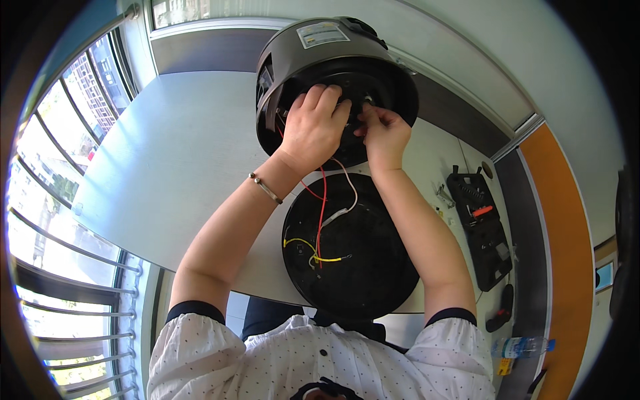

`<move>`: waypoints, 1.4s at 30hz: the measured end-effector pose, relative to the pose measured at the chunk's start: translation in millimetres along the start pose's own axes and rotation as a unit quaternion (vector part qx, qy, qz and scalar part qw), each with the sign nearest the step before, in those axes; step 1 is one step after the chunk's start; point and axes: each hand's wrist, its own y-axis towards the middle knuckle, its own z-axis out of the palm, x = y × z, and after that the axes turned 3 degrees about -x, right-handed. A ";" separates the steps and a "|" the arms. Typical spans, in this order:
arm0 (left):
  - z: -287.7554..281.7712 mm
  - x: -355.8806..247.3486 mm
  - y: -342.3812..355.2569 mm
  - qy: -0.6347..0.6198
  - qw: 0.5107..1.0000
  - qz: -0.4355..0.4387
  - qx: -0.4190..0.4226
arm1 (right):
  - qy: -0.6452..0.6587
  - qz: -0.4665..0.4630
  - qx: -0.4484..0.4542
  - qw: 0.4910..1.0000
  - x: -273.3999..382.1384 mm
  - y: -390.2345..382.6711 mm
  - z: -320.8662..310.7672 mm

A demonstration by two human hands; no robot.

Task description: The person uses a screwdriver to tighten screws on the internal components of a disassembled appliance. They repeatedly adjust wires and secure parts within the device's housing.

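A dark cooker-like appliance body [287, 50] lies on its side at the back, its black underside facing me. My left hand [315, 127] reaches into that underside with bent fingers; what the fingertips hold is hidden. My right hand [381, 133] is beside it, thumb and index pinched at a small part near a silvery fitting that I cannot make out clearly. Red wires [324, 193] and a white wire [355, 193] hang from the body onto a round black plate [367, 267] in front of me, where short yellow wires [330, 259] also lie.
The white table [160, 160] carries an open black tool case [487, 247] at the right, small metal pieces [445, 195] beside it, a black-and-red tool [500, 310] and a plastic bottle [517, 347]. A barred window [73, 133] is at left, a wall panel behind.
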 end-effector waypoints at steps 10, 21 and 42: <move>-2.8 0.0 -0.5 -0.021 1.000 -0.010 -0.003 | 0.139 0.214 0.036 0.966 15.6 1.9 -0.1; -2.9 1.4 -0.9 -0.033 0.999 -0.024 0.014 | 0.275 0.288 0.095 0.912 -6.0 9.8 -7.3; -2.3 2.4 -0.7 -0.031 0.999 -0.015 0.004 | 0.450 0.359 0.186 0.796 -20.3 14.8 -7.1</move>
